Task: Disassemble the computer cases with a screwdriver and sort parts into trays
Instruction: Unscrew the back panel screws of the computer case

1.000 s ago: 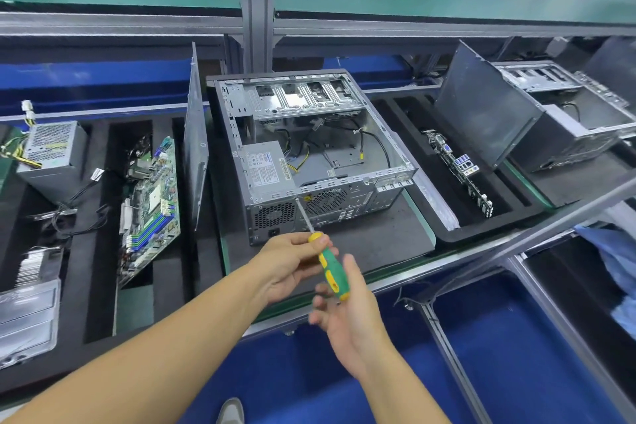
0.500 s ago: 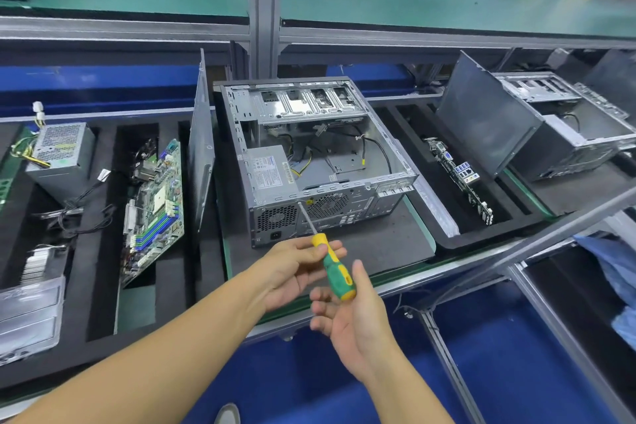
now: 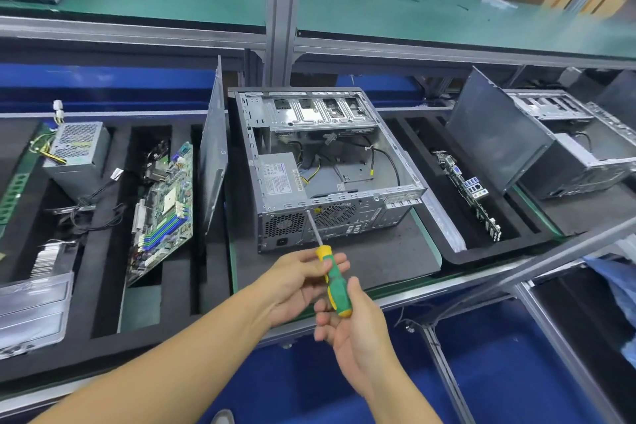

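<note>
Green-and-yellow screwdriver [image 3: 335,282] sits clasped in both your hands: right hand [image 3: 354,330] wrapped round the butt, left hand [image 3: 292,280] pinching the collar just ahead of it. Beyond your grip the tip meets the rear panel of the computer case [image 3: 344,213], beside the power supply [image 3: 280,179] — apparently unscrewing it. Next, seat the tip squarely and turn.

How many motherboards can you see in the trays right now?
2. The left motherboard leans in a slot of the left tray; the right motherboard stands on edge in the right tray. Others may be hidden.
</note>
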